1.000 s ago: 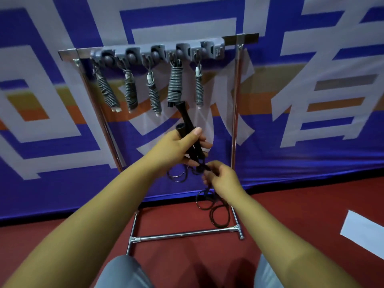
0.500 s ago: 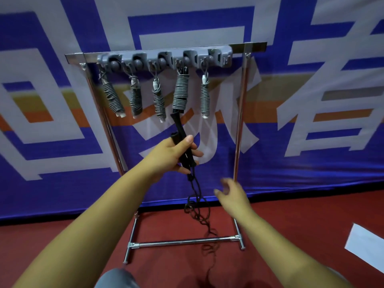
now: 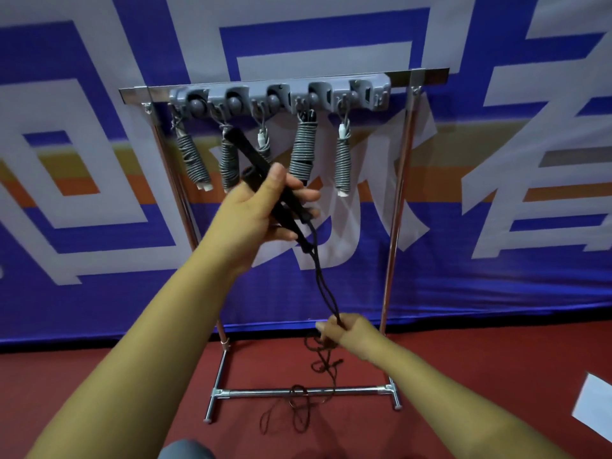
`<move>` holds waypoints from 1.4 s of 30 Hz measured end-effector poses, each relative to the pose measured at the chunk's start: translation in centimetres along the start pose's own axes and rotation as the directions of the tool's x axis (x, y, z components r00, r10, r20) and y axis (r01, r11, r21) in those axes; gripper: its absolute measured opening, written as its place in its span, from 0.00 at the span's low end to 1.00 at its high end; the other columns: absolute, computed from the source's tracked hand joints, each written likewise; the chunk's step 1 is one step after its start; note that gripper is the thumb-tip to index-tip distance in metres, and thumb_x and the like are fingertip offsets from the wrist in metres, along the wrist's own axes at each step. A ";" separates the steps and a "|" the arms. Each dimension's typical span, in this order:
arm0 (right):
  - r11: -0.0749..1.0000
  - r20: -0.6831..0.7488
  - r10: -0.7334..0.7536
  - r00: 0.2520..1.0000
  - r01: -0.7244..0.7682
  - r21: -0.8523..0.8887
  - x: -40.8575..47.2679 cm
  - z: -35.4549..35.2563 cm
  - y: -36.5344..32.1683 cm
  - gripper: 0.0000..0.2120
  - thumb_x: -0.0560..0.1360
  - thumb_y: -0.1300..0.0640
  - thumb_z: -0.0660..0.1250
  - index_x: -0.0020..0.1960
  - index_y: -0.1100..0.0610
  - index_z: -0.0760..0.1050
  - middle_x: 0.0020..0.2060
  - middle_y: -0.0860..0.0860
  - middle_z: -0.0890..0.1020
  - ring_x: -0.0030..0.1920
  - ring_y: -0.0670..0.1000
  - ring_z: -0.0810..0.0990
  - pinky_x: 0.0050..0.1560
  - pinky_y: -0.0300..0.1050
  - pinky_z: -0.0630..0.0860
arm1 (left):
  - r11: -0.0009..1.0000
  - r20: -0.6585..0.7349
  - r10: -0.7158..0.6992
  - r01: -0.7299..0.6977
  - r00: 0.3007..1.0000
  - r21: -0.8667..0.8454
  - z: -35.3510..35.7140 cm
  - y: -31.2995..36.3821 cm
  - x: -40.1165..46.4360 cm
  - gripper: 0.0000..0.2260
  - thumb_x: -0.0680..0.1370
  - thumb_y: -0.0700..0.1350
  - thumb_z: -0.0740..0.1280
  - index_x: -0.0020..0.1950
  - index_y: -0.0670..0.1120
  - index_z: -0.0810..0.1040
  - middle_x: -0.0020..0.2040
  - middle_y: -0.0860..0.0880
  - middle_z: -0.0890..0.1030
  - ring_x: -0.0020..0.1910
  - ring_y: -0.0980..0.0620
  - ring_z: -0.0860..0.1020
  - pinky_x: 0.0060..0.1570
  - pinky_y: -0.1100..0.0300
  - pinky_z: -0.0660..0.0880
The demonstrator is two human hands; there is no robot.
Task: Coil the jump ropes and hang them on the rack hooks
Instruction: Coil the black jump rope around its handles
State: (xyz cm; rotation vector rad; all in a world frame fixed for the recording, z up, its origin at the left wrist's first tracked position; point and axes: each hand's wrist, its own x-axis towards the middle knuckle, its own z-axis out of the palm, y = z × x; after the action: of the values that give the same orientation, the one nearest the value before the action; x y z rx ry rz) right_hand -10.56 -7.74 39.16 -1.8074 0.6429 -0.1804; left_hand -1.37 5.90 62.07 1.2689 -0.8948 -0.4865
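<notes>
My left hand (image 3: 261,217) grips the two black handles (image 3: 255,160) of a black jump rope, held slanted in front of the rack. The black cord (image 3: 323,279) runs down from the handles to my right hand (image 3: 344,332), which pinches it lower and to the right. Below that hand the cord hangs in loose tangles (image 3: 308,399) onto the floor. A metal rack (image 3: 397,200) stands behind, with a grey hook strip (image 3: 281,97) on its top bar. Several coiled grey jump ropes (image 3: 303,150) hang from the hooks.
A blue, white and orange banner (image 3: 496,160) covers the wall behind the rack. The floor (image 3: 463,352) is red. The rack's base bar (image 3: 298,390) lies near the rope tangle. A white sheet (image 3: 592,409) lies at the right edge. My knees (image 3: 185,450) show at the bottom.
My right hand let go near the handles, dropped lower and closed on the cord. The loose loops fell and the cord now hangs long. My left hand tilted the handles leftward.
</notes>
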 end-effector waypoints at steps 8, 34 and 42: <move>0.917 0.051 0.179 0.983 -0.148 -0.371 -0.3 0.8 5.4 0.17 0.77 0.56 0.67 0.31 0.50 0.69 0.30 0.44 0.74 0.33 0.44 0.72 0.40 0.33 0.72 | 0.995 -0.056 0.094 -0.092 0.994 0.032 -1.5 3.5 2.3 0.14 0.81 0.55 0.56 0.50 0.47 0.74 0.47 0.48 0.85 0.48 0.48 0.84 0.36 0.58 0.78; 0.605 0.363 0.001 0.932 -0.289 0.742 -3.5 -6.7 -15.2 0.09 0.80 0.58 0.59 0.44 0.61 0.73 0.29 0.51 0.74 0.27 0.47 0.75 0.31 0.43 0.78 | 0.793 0.373 -0.050 -0.190 0.927 0.579 -0.7 -7.0 1.3 0.53 0.68 0.47 0.78 0.72 0.66 0.38 0.73 0.64 0.52 0.72 0.63 0.57 0.66 0.66 0.65; 0.899 0.484 -0.079 0.871 -0.148 0.413 -5.2 -7.8 -16.0 0.06 0.80 0.63 0.57 0.48 0.60 0.72 0.31 0.51 0.74 0.30 0.46 0.72 0.32 0.40 0.73 | 0.882 0.432 -0.178 -0.052 0.884 0.469 -0.3 -9.2 2.4 0.40 0.70 0.40 0.72 0.72 0.67 0.55 0.70 0.68 0.64 0.69 0.66 0.64 0.69 0.56 0.66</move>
State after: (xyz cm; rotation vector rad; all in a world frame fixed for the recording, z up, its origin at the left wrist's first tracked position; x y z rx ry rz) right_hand -12.93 -8.45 57.55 -1.3204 0.2382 0.1540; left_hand 1.63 1.88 54.05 1.6638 -1.4445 -0.6715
